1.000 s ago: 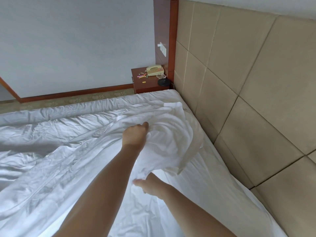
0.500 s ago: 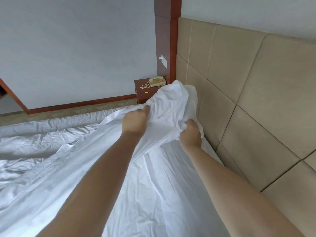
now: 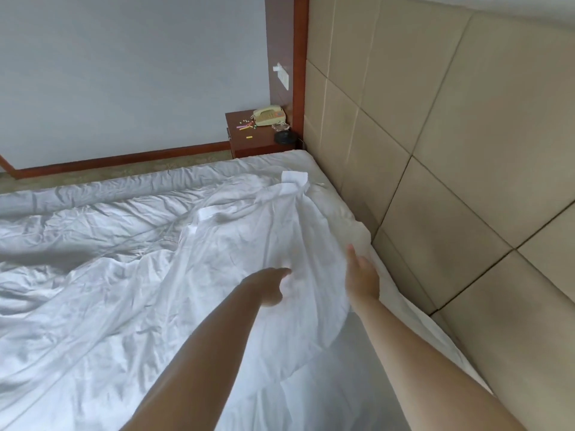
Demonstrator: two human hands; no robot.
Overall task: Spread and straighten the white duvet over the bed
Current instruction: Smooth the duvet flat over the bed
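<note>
From the head view, the white duvet (image 3: 149,275) lies crumpled on the bed, its top end bunched just short of the headboard (image 3: 451,181). The right hand (image 3: 362,276) is nearer the headboard, fingers straight, touching the duvet's edge. The left hand (image 3: 272,284) is farther from the headboard, over the duvet, fingers loose, holding nothing. Both arms reach forward.

Duvet (image 3: 130,275) on bed (image 3: 404,309), left of headboard (image 3: 466,150)
</note>
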